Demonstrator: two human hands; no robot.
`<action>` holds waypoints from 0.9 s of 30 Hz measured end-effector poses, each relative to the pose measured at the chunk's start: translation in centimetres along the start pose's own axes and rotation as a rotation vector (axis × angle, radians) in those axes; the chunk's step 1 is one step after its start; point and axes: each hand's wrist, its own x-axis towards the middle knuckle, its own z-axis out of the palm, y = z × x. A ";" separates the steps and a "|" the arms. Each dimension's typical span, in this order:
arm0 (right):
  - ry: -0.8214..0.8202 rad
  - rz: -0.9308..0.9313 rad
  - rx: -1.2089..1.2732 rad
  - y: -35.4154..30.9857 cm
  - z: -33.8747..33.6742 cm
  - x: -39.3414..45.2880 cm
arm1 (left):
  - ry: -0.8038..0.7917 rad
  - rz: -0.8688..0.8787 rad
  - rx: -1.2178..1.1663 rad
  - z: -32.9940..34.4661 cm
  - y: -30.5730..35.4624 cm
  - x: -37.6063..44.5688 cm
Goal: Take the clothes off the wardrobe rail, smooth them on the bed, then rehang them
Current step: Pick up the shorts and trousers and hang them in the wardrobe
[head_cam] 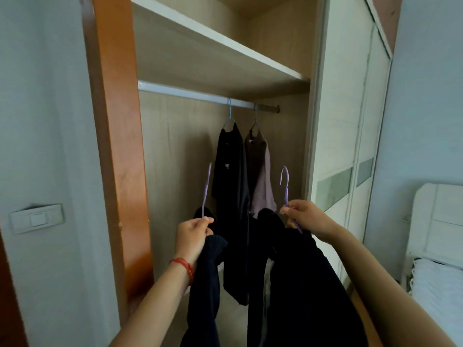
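My left hand (pixel 191 234) grips a purple hanger (pixel 207 190) with a dark knit garment (pixel 205 291) draped from it. My right hand (pixel 304 216) grips a second purple hanger (pixel 285 184) carrying another dark garment (pixel 300 284). Both hangers are held below the white wardrobe rail (pixel 190 92), hooks pointing up, not touching it. On the rail's right part hang a black garment (pixel 231 171) on a blue hanger and a brown-mauve garment (pixel 261 171) on a second hanger.
A shelf (pixel 225 43) sits just above the rail. An orange wooden frame (pixel 117 146) borders the wardrobe on the left, a white sliding door (pixel 350 121) on the right. The bed (pixel 441 279) with its white headboard stands at far right. A wall switch (pixel 37 217) is at left.
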 end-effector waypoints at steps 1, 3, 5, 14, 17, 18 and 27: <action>0.003 -0.008 0.002 -0.1 0.2 0.4 | 0.004 0.000 -0.020 0.0 -0.1 0.6; 0.009 -0.029 -0.011 -0.4 0.6 1.3 | 0.016 0.009 -0.033 0.0 -0.2 1.6; 0.017 -0.045 -0.030 -0.7 1.1 2.0 | 0.027 0.010 -0.045 0.1 -0.3 2.4; -0.086 -0.138 0.083 -2.5 2.9 6.1 | 0.128 0.021 -0.165 1.2 -0.7 4.6; -0.123 -0.169 0.044 -2.3 3.5 8.5 | 0.187 0.031 -0.159 1.5 -1.0 5.6; -0.138 -0.178 0.051 -2.3 3.5 9.4 | 0.205 0.033 -0.168 1.7 -1.0 6.1; -0.270 -0.306 0.164 -4.1 2.1 18.4 | 0.420 0.115 -0.209 4.0 0.5 11.9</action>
